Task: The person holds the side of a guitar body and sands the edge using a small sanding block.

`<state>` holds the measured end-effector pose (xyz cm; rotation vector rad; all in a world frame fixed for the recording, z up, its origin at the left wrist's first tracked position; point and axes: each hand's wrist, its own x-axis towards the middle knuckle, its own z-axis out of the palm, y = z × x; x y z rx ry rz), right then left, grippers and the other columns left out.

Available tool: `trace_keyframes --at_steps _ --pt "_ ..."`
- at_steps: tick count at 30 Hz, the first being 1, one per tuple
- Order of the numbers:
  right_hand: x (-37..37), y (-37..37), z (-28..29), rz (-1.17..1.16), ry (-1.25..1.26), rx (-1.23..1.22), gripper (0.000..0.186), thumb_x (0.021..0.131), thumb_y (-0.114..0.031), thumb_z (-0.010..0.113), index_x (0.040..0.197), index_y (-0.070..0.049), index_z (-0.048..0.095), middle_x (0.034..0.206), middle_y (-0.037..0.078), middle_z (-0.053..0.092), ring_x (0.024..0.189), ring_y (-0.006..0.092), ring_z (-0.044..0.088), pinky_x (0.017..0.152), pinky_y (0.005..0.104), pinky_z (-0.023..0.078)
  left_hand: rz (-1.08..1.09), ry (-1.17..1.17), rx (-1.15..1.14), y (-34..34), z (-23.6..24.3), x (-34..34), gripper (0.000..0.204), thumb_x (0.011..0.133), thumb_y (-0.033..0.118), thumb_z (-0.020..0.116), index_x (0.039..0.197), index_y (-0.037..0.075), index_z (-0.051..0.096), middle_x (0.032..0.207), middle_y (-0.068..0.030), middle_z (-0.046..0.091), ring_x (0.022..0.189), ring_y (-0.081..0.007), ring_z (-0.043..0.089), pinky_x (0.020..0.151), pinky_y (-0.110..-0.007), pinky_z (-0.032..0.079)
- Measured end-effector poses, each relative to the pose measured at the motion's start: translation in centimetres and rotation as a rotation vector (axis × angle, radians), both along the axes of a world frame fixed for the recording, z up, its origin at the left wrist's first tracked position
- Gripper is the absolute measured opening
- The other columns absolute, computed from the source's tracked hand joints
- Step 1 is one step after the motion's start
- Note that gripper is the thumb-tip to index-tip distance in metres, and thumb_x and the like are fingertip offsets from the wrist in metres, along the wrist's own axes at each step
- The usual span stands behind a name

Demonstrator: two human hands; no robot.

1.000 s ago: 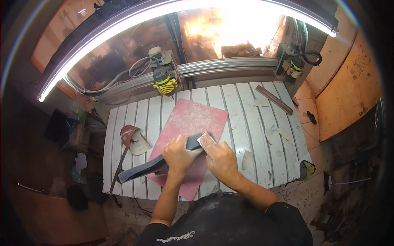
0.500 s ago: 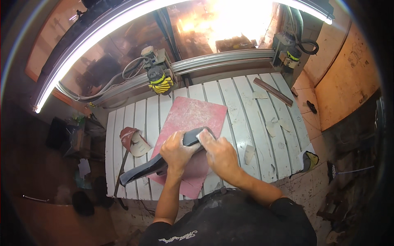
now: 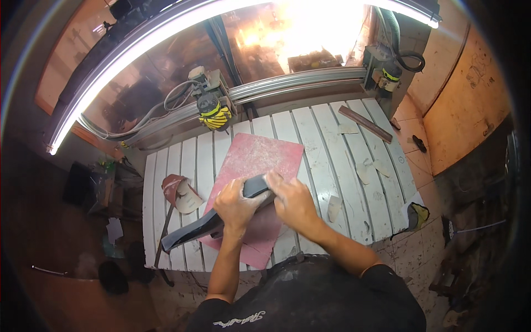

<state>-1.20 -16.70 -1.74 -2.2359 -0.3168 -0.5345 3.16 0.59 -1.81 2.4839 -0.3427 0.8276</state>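
Note:
A long, dark grey curved part lies slantwise over a dusty pink sheet, its narrow end toward the near left of the table. My left hand is closed round it near its wider far end, thumb along the near side. At that far end my right hand presses down with bent fingers on a small pale piece of sandpaper, mostly hidden beneath them. The right fingertips are slightly blurred. White dust coats both hands.
The slatted white table bears a curled red-brown sandpaper sheet, pale scraps and a brown strip. Behind it runs a metal rail with a yellow-and-black glove on a tool. A cloth-like item sits at the right corner.
My right fingers have shifted slightly left along the part's far end, and the pale sandpaper now shows less. My left hand keeps its grip. The whole view has shifted a little.

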Motion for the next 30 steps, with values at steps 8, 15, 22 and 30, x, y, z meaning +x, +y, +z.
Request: trace_keyframes --at_steps 8,15,22,30 --pt "1.5 -0.2 -1.5 -0.027 -0.032 0.018 0.058 0.083 0.003 0.061 0.140 -0.004 0.069 0.144 0.016 0.068 0.088 0.0360 0.066 0.085 0.0473 0.055 0.001 0.004 -0.016 -0.4 0.5 0.2 0.056 0.058 0.046 0.099 0.094 0.009 0.079 0.083 -0.0091 0.076 0.072 -0.0301 0.073 0.065 -0.041 0.057" --pt "2.4 -1.5 -3.3 -0.017 0.000 0.045 0.057 0.083 0.002 0.062 0.140 -0.001 0.067 0.140 0.024 0.068 0.093 0.0408 0.068 0.085 0.0496 0.056 0.003 -0.001 0.016 -0.9 0.8 -0.4 0.057 0.057 0.047 0.100 0.094 0.009 0.079 0.084 -0.0080 0.077 0.072 -0.0291 0.074 0.067 -0.041 0.058" --pt "3.3 -2.1 -5.1 -0.051 0.065 -0.074 0.056 0.084 0.002 0.062 0.140 -0.002 0.068 0.141 0.021 0.069 0.091 0.0385 0.068 0.086 0.0490 0.055 -0.012 -0.066 -0.003 -0.9 0.8 -0.8 0.055 0.057 0.050 0.099 0.085 0.009 0.076 0.075 -0.0088 0.072 0.065 -0.0303 0.070 0.059 -0.042 0.054" --pt "2.3 -1.6 -3.2 -0.010 -0.067 -0.041 0.058 0.082 0.006 0.060 0.137 -0.003 0.071 0.140 0.020 0.070 0.080 0.0364 0.064 0.079 0.0462 0.055 -0.028 -0.080 -0.008 -1.1 0.7 -1.1 0.051 0.059 0.048 0.098 0.086 0.011 0.077 0.075 -0.0080 0.072 0.065 -0.0300 0.070 0.060 -0.041 0.054"
